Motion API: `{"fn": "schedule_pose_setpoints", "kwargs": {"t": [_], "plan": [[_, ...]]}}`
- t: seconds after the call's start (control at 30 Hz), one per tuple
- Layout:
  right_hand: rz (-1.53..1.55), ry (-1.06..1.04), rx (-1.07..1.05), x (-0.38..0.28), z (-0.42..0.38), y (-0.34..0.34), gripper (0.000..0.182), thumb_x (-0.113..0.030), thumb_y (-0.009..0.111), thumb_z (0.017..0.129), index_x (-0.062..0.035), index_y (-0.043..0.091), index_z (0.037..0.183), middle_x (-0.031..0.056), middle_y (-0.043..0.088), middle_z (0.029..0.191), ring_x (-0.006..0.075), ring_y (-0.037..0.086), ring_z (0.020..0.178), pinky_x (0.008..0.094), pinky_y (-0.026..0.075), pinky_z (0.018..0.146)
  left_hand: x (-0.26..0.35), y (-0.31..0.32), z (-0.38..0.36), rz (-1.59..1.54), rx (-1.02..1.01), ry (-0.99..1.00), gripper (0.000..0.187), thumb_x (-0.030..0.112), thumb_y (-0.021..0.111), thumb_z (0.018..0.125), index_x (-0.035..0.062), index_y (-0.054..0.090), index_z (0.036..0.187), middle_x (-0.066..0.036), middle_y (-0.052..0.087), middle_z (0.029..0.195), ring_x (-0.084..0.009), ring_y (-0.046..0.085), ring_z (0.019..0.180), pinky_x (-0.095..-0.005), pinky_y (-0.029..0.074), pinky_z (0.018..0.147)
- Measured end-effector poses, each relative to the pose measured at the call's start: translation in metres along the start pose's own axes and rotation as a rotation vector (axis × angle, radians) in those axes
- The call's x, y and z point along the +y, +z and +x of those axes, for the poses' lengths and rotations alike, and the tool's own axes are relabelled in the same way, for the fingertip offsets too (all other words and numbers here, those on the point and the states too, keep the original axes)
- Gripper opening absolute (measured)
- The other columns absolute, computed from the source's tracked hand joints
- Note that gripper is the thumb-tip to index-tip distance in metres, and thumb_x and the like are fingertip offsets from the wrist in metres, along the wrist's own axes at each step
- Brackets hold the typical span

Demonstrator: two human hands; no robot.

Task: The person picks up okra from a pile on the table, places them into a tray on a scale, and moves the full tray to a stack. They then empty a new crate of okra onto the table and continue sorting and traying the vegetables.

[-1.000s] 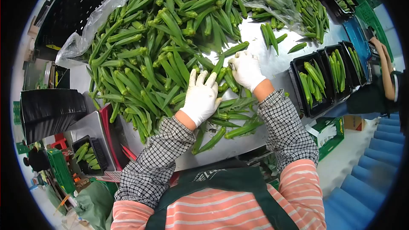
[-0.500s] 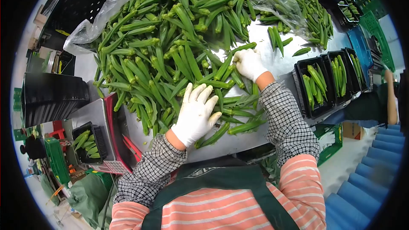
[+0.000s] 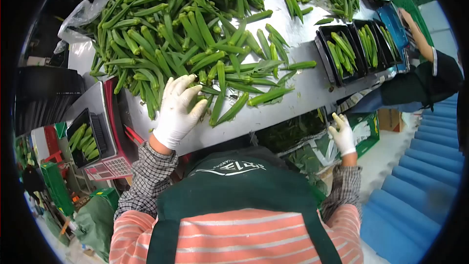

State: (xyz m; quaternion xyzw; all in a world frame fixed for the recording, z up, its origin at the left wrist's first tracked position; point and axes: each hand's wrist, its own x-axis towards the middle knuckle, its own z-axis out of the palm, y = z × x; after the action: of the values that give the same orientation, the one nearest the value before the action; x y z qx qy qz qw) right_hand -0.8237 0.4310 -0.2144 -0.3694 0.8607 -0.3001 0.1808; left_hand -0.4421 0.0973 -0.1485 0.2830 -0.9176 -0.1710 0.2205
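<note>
Slim green ridged okra pod [image 3: 233, 108] lies loose on the silver metal table [image 3: 312, 90], long axis about half-past-one to half-past-seven. It's at 3 o'clock from my white-gloved left hand [image 3: 180, 110], the nearer: fingers spread, gripping nothing. My white-gloved right hand [image 3: 343, 136], past the table edge, has it near 9:30; fingers loosely parted, apparently unladen.

The green apron [image 3: 234, 193] bears white lettering [image 3: 238, 166] — only "NONG" seems readable.
</note>
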Motion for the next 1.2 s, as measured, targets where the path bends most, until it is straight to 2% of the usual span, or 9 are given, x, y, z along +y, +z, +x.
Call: {"fn": "schedule_pose_setpoints", "kwargs": {"t": [0.2,0.37,0.43,0.6,0.67,0.83,0.9,0.97,1.2], "plan": [[0.022,-0.390,0.262,-0.125,0.056,0.061,0.012,0.002,0.059,0.080,-0.0029,0.065,0.090,0.0128,0.062,0.085,0.0256,0.062,0.079,0.0296,0.049,0.072,-0.014,-0.034,-0.017,0.056,0.147,-0.065,0.030,0.008,0.072,0.072,0.0041,0.063,0.101,-0.015,0.058,0.116,-0.0341,0.052,0.112,-0.0451,0.036,0.102],[-0.223,-0.604,0.133,-0.180,0.117,0.144,0.035,-0.001,0.058,0.077,-0.0099,0.059,0.111,0.0129,0.059,0.099,0.0321,0.058,0.091,0.0384,0.048,0.079,-0.022,-0.044,-0.059,0.071,0.211,-0.122,0.032,0.011,0.074,0.070,0.0064,0.061,0.100,-0.014,0.058,0.112,-0.0324,0.054,0.107,-0.0463,0.039,0.098],[-0.422,-0.516,-0.066,-0.188,0.131,0.144,0.025,-0.007,0.059,0.078,-0.0115,0.062,0.103,0.0115,0.059,0.092,0.0317,0.059,0.086,0.0415,0.048,0.075,-0.026,-0.044,-0.079,0.131,0.250,-0.116,0.033,0.011,0.074,0.071,0.0064,0.061,0.100,-0.014,0.059,0.111,-0.0324,0.055,0.105,-0.0463,0.039,0.097],[-0.153,-0.668,0.125,-0.184,0.116,0.076,0.010,-0.004,0.061,0.080,-0.0046,0.064,0.089,0.0115,0.061,0.082,0.0271,0.060,0.075,0.0319,0.048,0.068,-0.028,-0.041,-0.110,0.075,0.263,-0.245,0.029,0.009,0.073,0.070,0.0056,0.062,0.097,-0.014,0.060,0.108,-0.0327,0.056,0.102,-0.0445,0.041,0.094],[-0.070,-0.554,0.086,-0.177,0.090,0.028,0.010,-0.002,0.060,0.083,0.0010,0.064,0.092,0.0093,0.063,0.084,0.0164,0.059,0.075,0.0263,0.047,0.069,-0.029,-0.040,-0.116,0.053,0.251,-0.270,0.026,0.006,0.072,0.071,0.0035,0.062,0.095,-0.015,0.060,0.108,-0.0324,0.056,0.100,-0.0407,0.044,0.090],[-0.317,0.048,-0.208,-0.091,0.022,-0.054,0.021,-0.005,0.064,0.078,0.0015,0.065,0.097,0.0164,0.065,0.090,0.0249,0.064,0.082,0.0308,0.049,0.074,-0.040,-0.026,-0.132,0.052,0.281,-0.346,0.022,0.004,0.071,0.072,0.0028,0.063,0.093,-0.013,0.063,0.101,-0.0303,0.059,0.097,-0.0372,0.047,0.086],[-0.739,-0.314,-0.022,-0.089,0.001,-0.041,0.025,-0.007,0.066,0.075,-0.0009,0.066,0.099,0.0177,0.064,0.094,0.0327,0.062,0.084,0.0348,0.050,0.076,-0.040,-0.017,-0.132,0.023,0.299,-0.334,0.022,0.007,0.070,0.070,0.0049,0.064,0.091,-0.011,0.064,0.096,-0.0300,0.059,0.092,-0.0387,0.047,0.082],[-0.261,-0.431,-0.108,-0.120,0.009,-0.010,0.018,-0.005,0.064,0.076,-0.0018,0.065,0.094,0.0163,0.064,0.092,0.0323,0.062,0.082,0.0353,0.051,0.075,-0.039,-0.012,-0.131,-0.014,0.296,-0.341,0.022,0.006,0.070,0.071,0.0053,0.064,0.091,-0.011,0.064,0.096,-0.0291,0.059,0.090,-0.0383,0.047,0.082],[-0.313,-0.982,-0.208,-0.254,0.023,0.168,0.033,0.001,0.056,0.069,-0.0083,0.063,0.100,0.0122,0.060,0.105,0.0303,0.057,0.089,0.0381,0.048,0.078,-0.035,-0.023,-0.142,0.018,0.275,-0.348,0.021,0.006,0.068,0.072,0.0051,0.063,0.092,-0.011,0.064,0.094,-0.0295,0.059,0.089,-0.0385,0.047,0.081]]}}
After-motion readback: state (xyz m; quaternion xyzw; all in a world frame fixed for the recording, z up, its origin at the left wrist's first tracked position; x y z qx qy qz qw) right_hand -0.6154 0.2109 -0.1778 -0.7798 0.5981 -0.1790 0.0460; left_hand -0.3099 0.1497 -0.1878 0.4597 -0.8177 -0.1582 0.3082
